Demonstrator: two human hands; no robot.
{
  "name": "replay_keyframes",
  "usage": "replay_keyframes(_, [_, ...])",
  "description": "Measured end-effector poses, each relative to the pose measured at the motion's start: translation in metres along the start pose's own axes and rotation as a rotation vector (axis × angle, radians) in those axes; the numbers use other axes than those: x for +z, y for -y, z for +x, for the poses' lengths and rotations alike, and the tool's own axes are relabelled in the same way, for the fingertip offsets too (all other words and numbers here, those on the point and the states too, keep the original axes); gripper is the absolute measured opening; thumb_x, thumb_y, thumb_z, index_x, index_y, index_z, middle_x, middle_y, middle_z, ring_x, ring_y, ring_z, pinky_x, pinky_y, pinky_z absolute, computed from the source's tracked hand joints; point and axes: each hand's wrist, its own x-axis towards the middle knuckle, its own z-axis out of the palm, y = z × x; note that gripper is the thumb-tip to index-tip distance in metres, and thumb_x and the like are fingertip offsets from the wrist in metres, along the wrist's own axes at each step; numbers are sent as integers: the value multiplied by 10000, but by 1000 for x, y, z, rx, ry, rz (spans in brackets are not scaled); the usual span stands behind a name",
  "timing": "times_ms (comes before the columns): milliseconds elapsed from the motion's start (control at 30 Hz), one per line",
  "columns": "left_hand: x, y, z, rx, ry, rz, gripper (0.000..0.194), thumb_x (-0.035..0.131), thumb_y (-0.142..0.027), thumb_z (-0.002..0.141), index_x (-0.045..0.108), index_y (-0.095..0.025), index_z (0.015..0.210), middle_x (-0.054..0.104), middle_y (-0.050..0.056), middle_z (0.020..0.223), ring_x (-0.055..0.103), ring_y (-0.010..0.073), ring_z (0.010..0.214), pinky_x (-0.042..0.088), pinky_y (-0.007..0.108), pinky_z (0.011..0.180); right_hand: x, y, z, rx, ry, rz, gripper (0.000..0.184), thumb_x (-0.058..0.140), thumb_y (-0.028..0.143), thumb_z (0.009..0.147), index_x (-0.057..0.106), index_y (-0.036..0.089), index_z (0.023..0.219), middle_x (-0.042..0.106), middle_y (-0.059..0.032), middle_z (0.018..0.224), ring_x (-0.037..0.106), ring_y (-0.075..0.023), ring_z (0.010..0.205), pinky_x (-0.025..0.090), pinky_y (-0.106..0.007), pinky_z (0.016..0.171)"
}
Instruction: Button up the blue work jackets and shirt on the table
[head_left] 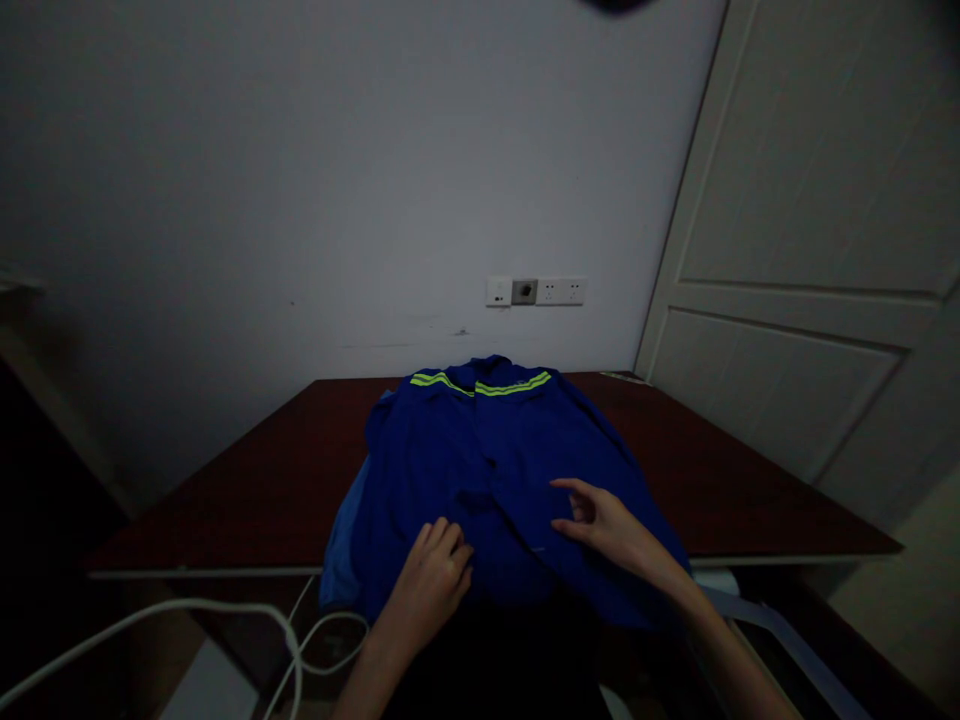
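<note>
A white cable [225, 615] trails at the near left, below the table [262, 490] edge. The left hand [435, 575] presses curled fingers onto the blue jacket [480, 450], seemingly pinning the fabric flat. To its right, the right hand [607, 525] hovers open, fingers apart, touching the cloth's near right part.

Left grip [435, 570] curled, right grip [600, 525] spread open.

The blue jacket [510, 460] is soft matt cloth; the table [262, 490] is smooth, dark polished wood.
</note>
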Motion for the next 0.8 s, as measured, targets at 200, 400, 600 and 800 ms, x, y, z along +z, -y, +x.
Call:
replay_keyframes(200, [6, 3, 2, 73, -43, 20, 154, 515, -103, 786, 612, -180, 877, 557, 52, 902, 505, 221, 966, 400, 405, 884, 4, 5, 2, -13, -80, 78, 432, 634, 288, 653, 608, 155, 1063, 531, 3, 681, 532, -135, 656, 430, -232, 584])
replay_keyframes(400, [5, 5, 5, 101, -25, 47, 131, 550, -143, 781, 598, -173, 899, 568, 55, 931, 516, 228, 971, 408, 407, 880, 3, 14, 4, 0, -188, 223, 389, 670, 368, 616, 631, 146, 933, 617, -36, 725, 591, -169, 692, 478, -269, 633])
replay_keyframes(600, [13, 7, 2, 111, -93, 62, 162, 507, -144, 789, 591, -174, 925, 583, 67, 934, 532, 222, 961, 408, 412, 894, 2, 20, 4, 10, -184, 298, 363, 679, 430, 625, 630, 153, 854, 654, -46, 741, 618, -180, 701, 486, -264, 628])
replay_keyframes(800, [7, 12, 2, 168, -247, -32, 234, 462, -185, 809, 583, -163, 1009, 610, 82, 953, 555, 207, 915, 426, 395, 865, 2, 23, 8, -12, -225, 309, 402, 686, 458, 610, 630, 150, 862, 658, -53, 753, 621, -187, 694, 485, -264, 610])
